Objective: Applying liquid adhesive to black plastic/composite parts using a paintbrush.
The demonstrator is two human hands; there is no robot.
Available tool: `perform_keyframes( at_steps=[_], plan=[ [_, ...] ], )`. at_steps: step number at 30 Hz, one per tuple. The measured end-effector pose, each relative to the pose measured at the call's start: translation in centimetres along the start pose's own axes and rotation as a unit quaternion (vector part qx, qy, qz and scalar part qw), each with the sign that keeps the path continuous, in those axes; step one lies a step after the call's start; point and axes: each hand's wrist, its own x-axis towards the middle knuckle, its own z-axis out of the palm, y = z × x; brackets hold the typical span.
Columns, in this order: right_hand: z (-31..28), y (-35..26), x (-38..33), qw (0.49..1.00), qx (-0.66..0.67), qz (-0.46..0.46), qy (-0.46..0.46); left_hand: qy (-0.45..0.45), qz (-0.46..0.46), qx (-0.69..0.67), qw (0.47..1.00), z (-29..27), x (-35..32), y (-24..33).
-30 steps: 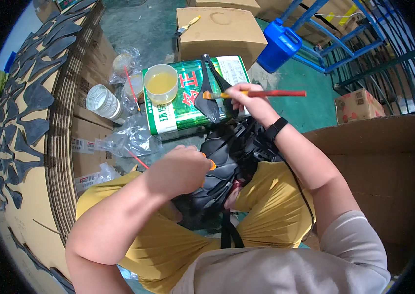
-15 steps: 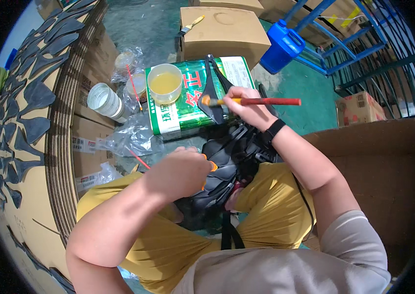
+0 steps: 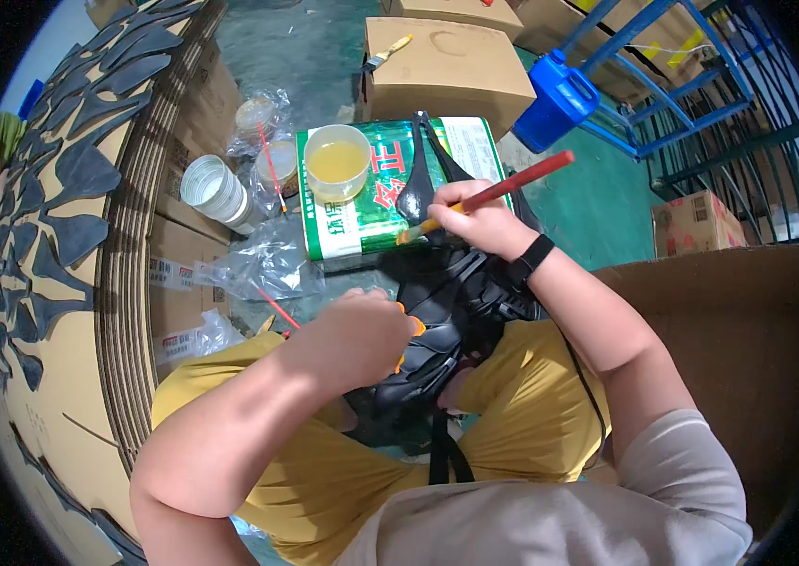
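My right hand (image 3: 484,224) grips a paintbrush (image 3: 524,176) with a red handle. Its bristle end tilts down at the front edge of a green metal tin (image 3: 335,243). On that tin lies a shiny, forked black piece (image 3: 415,193), just beyond my fingers and partly covered by them. A translucent cup (image 3: 338,162) of yellowish liquid stands at the tin's left. Close to my lap, my left hand (image 3: 359,330) is closed; orange parts (image 3: 417,327) show beside its fingers, but the object's kind is hidden. Several black pieces (image 3: 446,311) are heaped under and beyond that hand.
Flat black pieces (image 3: 88,174) cover stacked cardboard on the left. White stacked cups (image 3: 215,191), plastic bags (image 3: 267,262) and a jar (image 3: 277,162) are left of the tin. Beyond it, a cardboard box (image 3: 451,71) bears another brush (image 3: 388,53). A blue jug (image 3: 555,99) stands far right.
The brush has swung from nearly level over the black piece to a slant, bristle end lower. My right hand has moved slightly nearer. My left hand stays closed; the whole view has shifted a little.
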Motion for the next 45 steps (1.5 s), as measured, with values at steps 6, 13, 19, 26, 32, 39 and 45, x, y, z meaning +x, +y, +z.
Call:
perform_keyframes(
  at_steps=[6, 13, 19, 26, 32, 39, 45],
  plan=[
    [-0.8, 0.6, 0.4, 0.996, 0.004, 0.052, 0.068, -0.007, -0.002, -0.007, 1.000, -0.5, -0.5, 0.2],
    [-1.5, 0.2, -0.8, 0.995, 0.054, 0.078, 0.011, 0.034, 0.009, -0.006, 0.999, -0.1, -0.6, 0.1],
    [-3.4, 1.8, -2.7, 0.995, 0.000, 0.026, -0.094, -0.044, -0.009, -0.003, 0.999, -0.7, 0.2, 0.4],
    [-3.8, 1.7, -3.7, 0.998, 0.041, 0.052, -0.001, -0.031, 0.000, -0.007, 0.999, -0.4, 1.6, 0.4],
    [-4.5, 2.6, -4.8, 0.989, 0.069, 0.028, -0.126, -0.037, -0.002, -0.003, 0.999, -0.4, 2.7, 0.0],
    [-3.8, 2.3, -4.3, 0.993, 0.078, 0.030, -0.078, -0.069, -0.041, -0.053, 0.995, -2.5, 3.3, -1.2],
    [-2.6, 2.6, -2.8, 0.977, 0.177, 0.091, 0.073, 0.110, -0.100, -0.137, 0.979, -5.8, 2.0, -3.0]
  ],
)
